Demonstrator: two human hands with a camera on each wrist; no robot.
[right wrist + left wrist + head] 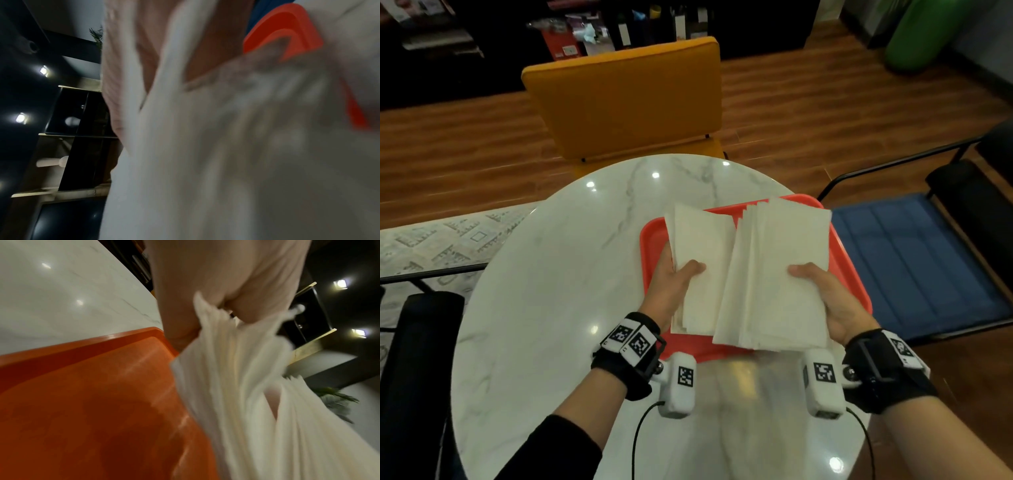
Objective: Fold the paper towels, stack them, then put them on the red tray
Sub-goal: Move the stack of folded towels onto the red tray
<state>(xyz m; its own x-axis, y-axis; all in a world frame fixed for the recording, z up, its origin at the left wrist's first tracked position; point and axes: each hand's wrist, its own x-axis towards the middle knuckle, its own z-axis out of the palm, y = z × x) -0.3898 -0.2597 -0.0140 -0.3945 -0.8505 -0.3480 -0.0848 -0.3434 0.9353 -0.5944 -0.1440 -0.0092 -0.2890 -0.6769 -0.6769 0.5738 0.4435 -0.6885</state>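
Two stacks of folded white paper towels are held above the red tray (654,236) on the round marble table (558,281). My left hand (674,277) grips the left stack (698,246), thumb on top and fingers underneath. My right hand (822,291) grips the larger right stack (780,270) the same way; its inner edge overlaps the left stack. In the left wrist view the towel edges (236,386) hang just over the tray floor (92,402). The right wrist view is blurred, filled by towels (226,154), with a tray corner (287,29) showing.
An orange chair (626,99) stands at the table's far side. A blue-cushioned chair (914,260) is to the right, close to the tray. A dark chair (417,377) sits at the left. Bare marble lies left of and in front of the tray.
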